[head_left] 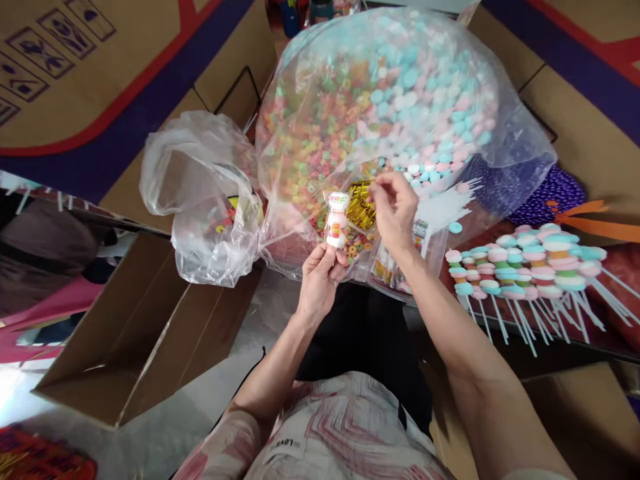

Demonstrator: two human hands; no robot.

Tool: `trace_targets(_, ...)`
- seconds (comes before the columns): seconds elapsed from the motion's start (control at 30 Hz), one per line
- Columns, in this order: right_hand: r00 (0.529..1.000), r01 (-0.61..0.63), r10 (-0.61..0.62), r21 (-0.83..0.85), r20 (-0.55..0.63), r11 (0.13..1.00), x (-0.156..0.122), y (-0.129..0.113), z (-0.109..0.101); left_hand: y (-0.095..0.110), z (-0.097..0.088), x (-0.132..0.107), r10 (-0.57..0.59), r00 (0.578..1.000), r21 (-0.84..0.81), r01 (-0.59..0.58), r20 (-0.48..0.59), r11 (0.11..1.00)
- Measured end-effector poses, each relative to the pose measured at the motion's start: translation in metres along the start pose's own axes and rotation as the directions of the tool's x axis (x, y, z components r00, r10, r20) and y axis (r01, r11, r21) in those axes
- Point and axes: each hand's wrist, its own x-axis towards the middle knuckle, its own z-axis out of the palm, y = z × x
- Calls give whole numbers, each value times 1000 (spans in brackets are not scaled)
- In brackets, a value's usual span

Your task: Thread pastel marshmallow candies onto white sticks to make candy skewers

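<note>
My left hand (320,277) is closed round the bottom of a small white wrapped candy packet (337,219) and holds it upright. My right hand (395,210) hovers just right of the packet, its fingers pinched together over a bundle of gold twist ties (360,203); whether a tie is in the pinch is unclear. Behind both hands lies a big clear plastic bag (380,113) full of coloured ring candies and pastel round candies.
A row of finished candy skewers on white sticks (530,267) lies at the right. A smaller clear bag (205,200) sits to the left above an open cardboard box (135,333). Flat cardboard sheets (75,73) stand behind. Dark purple beads (550,193) show at the right.
</note>
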Motion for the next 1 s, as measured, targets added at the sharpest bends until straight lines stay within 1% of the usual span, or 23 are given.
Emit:
trace_targets(0.07,986,-136,153,209,-67,968,-9,-13,-7,-2,4,-1,2,1000,25,-2,-25,1000)
trace_targets(0.13,959,-242,278,348,-58,906,-26,-28,-15,-6,8,-2,11,999,44,-9,-48,999)
trace_targets(0.23,910,-366,415,461,-7,809,-67,-47,-21,-12,15,-4,19,999,55,-17,-47,998)
trace_targets(0.27,891,-397,454,471,-9,788,-82,-51,-21,-15,17,-6,12,999,57,-10,-35,998)
trace_targets(0.3,876,-415,481,460,-31,785,-96,-54,-21,-17,20,-7,2,1000,60,-1,-20,998)
trace_targets(0.37,865,-416,491,400,-103,817,-120,-56,-20,-21,24,-10,-23,1000,58,23,15,998)
trace_targets(0.43,865,-403,474,337,-163,851,-134,-56,-23,-23,27,-14,-58,997,51,56,51,997)
trace_targets(0.57,870,-388,446,267,-209,882,-141,-55,-39,-25,32,-22,-144,982,68,137,123,988)
trace_targets(0.63,874,-390,438,237,-208,890,-140,-54,-46,-26,34,-25,-162,976,87,150,144,985)
trace_targets(0.7,877,-395,436,212,-201,894,-141,-53,-51,-28,35,-26,-144,977,104,129,155,986)
trace_targets(0.83,886,-403,432,182,-168,897,-146,-48,-52,-38,36,-26,-91,980,136,67,177,988)
trace_targets(0.9,892,-405,432,185,-137,895,-148,-46,-51,-42,37,-25,-79,983,145,54,167,988)
trace_targets(0.97,893,-412,439,214,-97,886,-149,-45,-52,-42,38,-24,-92,984,145,69,153,987)
trace_targets(1.0,894,-414,441,242,-71,878,-149,-45,-53,-40,38,-24,-117,981,138,96,152,986)
